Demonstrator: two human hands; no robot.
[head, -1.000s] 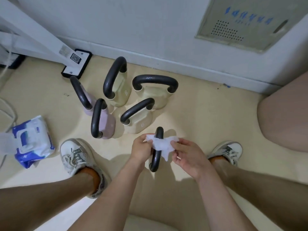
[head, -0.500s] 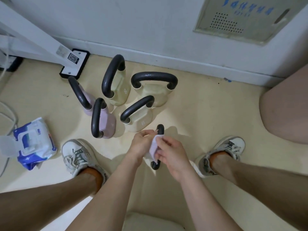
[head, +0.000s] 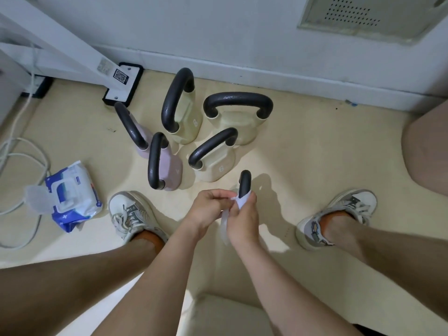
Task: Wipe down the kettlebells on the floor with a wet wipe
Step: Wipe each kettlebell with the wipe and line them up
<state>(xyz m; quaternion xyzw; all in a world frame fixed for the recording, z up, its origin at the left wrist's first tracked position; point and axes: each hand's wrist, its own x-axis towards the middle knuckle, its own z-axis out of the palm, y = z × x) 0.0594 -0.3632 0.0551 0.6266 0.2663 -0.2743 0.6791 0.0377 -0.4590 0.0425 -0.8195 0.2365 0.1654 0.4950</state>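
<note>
Several kettlebells with black handles stand on the beige floor. The nearest kettlebell shows only the far end of its black handle; my hands hide the rest. My right hand is wrapped round that handle with the white wet wipe under its fingers. My left hand sits right beside it, fingers closed on the wipe's edge. Behind stand a cream kettlebell marked 6, two larger cream ones and two pink ones.
A blue and white wet wipe pack lies open on the floor at the left, next to white cables. A white machine leg with a black foot stands by the wall. My shoes flank the hands.
The wipe was spread flat between both hands over the handle a second ago. Now it is folded round the handle and my right hand has closed over it, close against my left.
</note>
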